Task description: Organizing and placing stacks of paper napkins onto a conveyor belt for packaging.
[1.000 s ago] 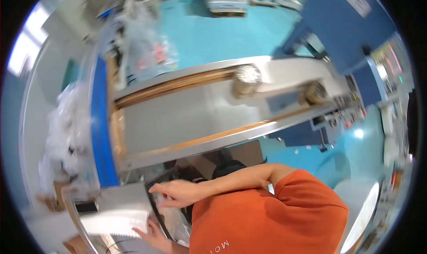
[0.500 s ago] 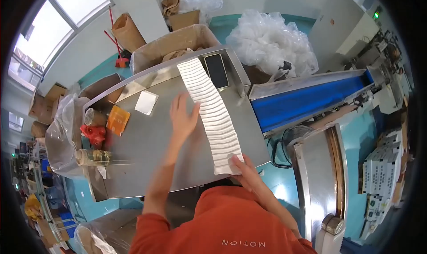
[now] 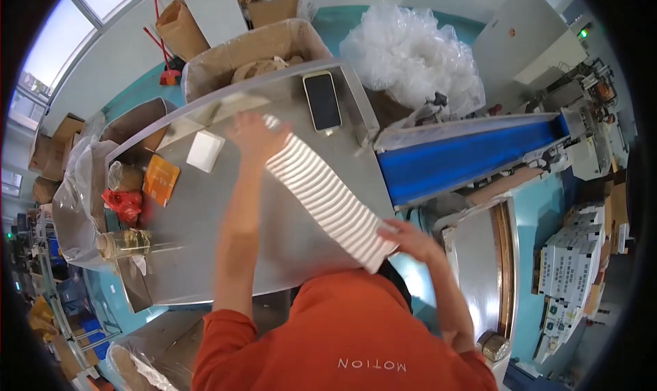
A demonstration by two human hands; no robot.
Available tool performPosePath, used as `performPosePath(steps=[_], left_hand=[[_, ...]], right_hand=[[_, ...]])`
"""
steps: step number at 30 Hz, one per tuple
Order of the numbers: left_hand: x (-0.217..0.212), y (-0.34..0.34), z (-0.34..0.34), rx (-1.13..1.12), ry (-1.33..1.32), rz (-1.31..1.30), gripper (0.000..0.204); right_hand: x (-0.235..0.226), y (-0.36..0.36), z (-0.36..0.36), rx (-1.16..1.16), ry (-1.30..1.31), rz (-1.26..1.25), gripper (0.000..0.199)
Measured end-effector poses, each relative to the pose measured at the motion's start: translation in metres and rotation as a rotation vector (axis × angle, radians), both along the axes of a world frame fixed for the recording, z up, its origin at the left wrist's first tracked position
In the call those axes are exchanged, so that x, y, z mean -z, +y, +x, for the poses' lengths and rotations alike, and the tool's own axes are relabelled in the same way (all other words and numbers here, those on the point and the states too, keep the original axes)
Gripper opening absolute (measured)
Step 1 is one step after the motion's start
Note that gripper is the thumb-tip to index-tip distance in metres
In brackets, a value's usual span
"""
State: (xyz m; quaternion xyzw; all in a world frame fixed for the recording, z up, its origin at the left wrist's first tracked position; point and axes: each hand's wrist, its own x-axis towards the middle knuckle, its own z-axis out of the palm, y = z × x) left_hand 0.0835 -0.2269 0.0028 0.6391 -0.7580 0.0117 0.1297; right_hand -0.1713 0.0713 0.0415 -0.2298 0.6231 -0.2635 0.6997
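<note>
While the row of white flat pieces (image 3: 328, 199) is lying across the steel table (image 3: 205, 254), both hands are pressing on its ends.

Left hand: the left hand (image 3: 254, 135) is lying with its fingers spread over the far end of the row, flat on it rather than curling round it.
Right hand: the right hand (image 3: 409, 239) is cupping the near end of the row at the table's front edge, fingers bending against the last piece; how far they are wrapping under it is hidden.
Row: it is running slantwise from the middle of the table toward the near right corner, the pieces standing on edge and touching one another.
Phone: a dark phone (image 3: 322, 101) is lying face up just beyond the left hand, near the table's far right corner.
Other things on the table: a small white box (image 3: 205, 151) is sitting to the left of the left hand, and an orange packet (image 3: 161, 179) is lying further left.
Right of the table: a blue conveyor belt (image 3: 472, 155) is stretching away beside the table.
</note>
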Motion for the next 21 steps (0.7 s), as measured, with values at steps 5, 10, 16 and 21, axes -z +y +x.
performPosePath(steps=[5, 10, 16, 21], left_hand=[[-0.013, 0.132, 0.090, -0.455, -0.010, 0.150, 0.078], [-0.020, 0.208, 0.195, -0.814, 0.417, 0.020, 0.062], [0.012, 0.232, 0.253, -0.675, 0.652, 0.111, 0.061], [0.000, 0.226, 0.222, -0.724, 0.511, 0.150, 0.068]], right_hand=[[0.010, -0.027, -0.030, -0.154, 0.686, -0.443, 0.067], [0.028, -0.045, -0.018, 0.033, 0.548, -0.436, 0.050], [0.042, -0.032, -0.019, 0.537, -0.159, -0.183, 0.047], [0.024, -0.046, -0.015, 0.110, 0.556, -0.410, 0.051]])
